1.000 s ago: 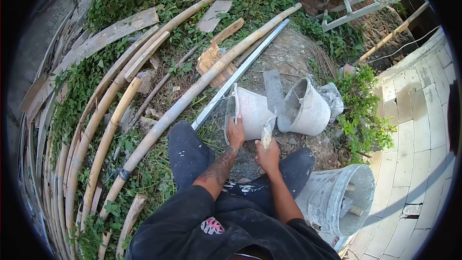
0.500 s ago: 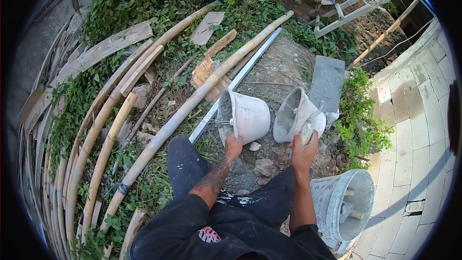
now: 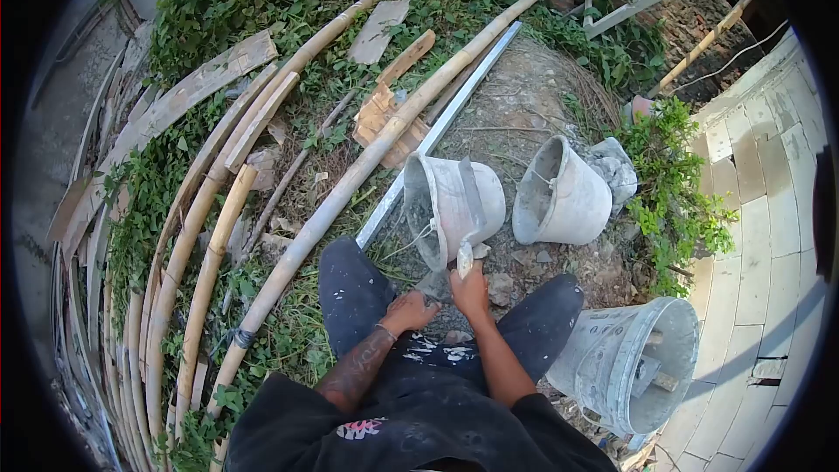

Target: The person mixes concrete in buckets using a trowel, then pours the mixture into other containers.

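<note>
My right hand (image 3: pixel 470 293) is closed round the handle of a trowel (image 3: pixel 473 197). Its long grey blade points away from me and shows narrow, in front of a cement-smeared bucket (image 3: pixel 489 201) whose mouth faces left. My left hand (image 3: pixel 409 313) is near my lap, apart from the bucket, with its fingers loosely bent and nothing seen in them. A second cement-stained bucket (image 3: pixel 581 205) leans with its mouth to the left, to the right of the first one.
A larger white bucket (image 3: pixel 603 350) with pieces inside stands by my right knee. Bamboo poles (image 3: pixel 328 201) and a metal bar (image 3: pixel 446 127) lie ahead to the left. A block wall (image 3: pixel 743 236) runs along the right; a ladder (image 3: pixel 629 9) is at the back.
My right hand has swung the trowel left, from the right bucket to the left one, turning its blade nearly edge-on. My left hand has let go of the left bucket's rim and drawn back.
</note>
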Motion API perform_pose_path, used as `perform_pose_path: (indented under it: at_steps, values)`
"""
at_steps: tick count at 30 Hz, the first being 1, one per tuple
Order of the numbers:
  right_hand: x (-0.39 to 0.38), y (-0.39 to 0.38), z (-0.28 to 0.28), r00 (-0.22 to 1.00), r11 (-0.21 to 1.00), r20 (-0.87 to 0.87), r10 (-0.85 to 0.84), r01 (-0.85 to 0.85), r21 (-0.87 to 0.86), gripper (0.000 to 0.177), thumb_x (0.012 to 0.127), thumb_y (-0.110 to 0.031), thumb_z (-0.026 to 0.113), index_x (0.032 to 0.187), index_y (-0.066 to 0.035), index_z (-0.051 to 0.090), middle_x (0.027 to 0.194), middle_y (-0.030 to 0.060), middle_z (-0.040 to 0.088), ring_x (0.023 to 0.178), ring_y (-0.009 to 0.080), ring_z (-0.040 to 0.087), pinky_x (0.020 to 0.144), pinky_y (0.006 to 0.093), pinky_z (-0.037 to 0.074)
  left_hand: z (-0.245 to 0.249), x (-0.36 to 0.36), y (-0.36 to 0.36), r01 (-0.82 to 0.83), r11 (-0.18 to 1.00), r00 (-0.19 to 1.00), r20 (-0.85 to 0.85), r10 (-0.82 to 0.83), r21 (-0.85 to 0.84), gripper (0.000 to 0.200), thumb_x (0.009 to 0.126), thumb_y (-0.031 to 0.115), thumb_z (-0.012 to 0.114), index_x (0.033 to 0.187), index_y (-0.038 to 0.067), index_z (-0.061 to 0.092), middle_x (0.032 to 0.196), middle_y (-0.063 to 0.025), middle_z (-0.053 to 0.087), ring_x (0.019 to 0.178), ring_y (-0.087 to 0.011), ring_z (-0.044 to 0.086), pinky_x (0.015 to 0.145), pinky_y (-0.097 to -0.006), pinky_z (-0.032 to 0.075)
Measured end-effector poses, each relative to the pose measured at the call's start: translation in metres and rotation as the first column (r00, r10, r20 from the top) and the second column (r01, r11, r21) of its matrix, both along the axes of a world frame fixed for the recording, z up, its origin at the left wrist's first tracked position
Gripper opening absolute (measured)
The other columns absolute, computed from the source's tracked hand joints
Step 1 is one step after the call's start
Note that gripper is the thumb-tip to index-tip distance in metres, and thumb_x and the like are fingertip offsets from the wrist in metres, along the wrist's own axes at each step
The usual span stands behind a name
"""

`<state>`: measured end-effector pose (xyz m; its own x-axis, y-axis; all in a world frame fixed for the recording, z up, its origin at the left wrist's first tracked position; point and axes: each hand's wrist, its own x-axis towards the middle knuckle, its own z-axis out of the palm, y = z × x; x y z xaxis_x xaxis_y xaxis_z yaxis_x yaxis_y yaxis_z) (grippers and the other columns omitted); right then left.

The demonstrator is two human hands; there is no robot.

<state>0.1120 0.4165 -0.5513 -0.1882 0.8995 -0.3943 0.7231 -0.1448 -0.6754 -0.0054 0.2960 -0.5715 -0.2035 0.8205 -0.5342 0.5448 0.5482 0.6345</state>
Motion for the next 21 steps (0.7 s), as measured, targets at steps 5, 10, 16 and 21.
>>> perform_pose_path:
  at_steps: [5,10,16,21]
  values:
    - [0.017,-0.014,-0.005,0.999,0.995,0.003,0.039,-0.039,0.090,0.038,0.082,-0.022,0.063,0.102,0.005,0.046,0.087,0.0323,0.061,0.086,0.0496,0.059,0.073,0.0521,0.047,0.062,-0.068,0.110,-0.490,0.600,0.797,0.048,0.602,0.632,0.037,0.083,0.035,0.064,0.091,-0.002,0.063,0.086,-0.0170,0.064,0.080,-0.0323,0.062,0.073,-0.0410,0.047]
    - [0.037,-0.037,-0.024,0.991,0.993,-0.129,-0.037,0.051,0.110,0.031,0.081,-0.016,0.063,0.100,0.002,0.047,0.077,0.0238,0.062,0.067,0.0370,0.064,0.061,0.0458,0.048,-0.007,-0.070,0.214,-0.584,0.768,0.775,0.465,0.429,0.264,0.046,0.084,0.032,0.064,0.108,-0.007,0.060,0.100,-0.0218,0.066,0.096,-0.0368,0.062,0.083,-0.0400,0.046]
    - [0.058,0.030,0.095,0.918,0.905,-0.331,-0.218,0.317,0.284,0.029,0.080,-0.012,0.065,0.102,0.001,0.051,0.076,0.0137,0.058,0.063,0.0227,0.059,0.060,0.0377,0.047,-0.013,-0.041,0.206,-0.566,0.654,0.807,0.500,0.314,0.502,0.040,0.087,0.031,0.061,0.103,-0.005,0.062,0.096,-0.0220,0.066,0.093,-0.0339,0.063,0.082,-0.0396,0.047]
    - [0.057,0.085,0.295,0.530,0.428,-0.833,0.158,0.724,0.541,0.020,0.090,-0.008,0.059,0.101,0.000,0.045,0.071,0.0056,0.051,0.051,0.0118,0.050,0.050,0.0258,0.042,-0.001,-0.023,0.166,-0.407,0.835,0.873,0.425,0.238,0.370,0.040,0.092,0.034,0.057,0.104,-0.004,0.061,0.092,-0.0103,0.065,0.084,-0.0166,0.058,0.078,-0.0316,0.045]
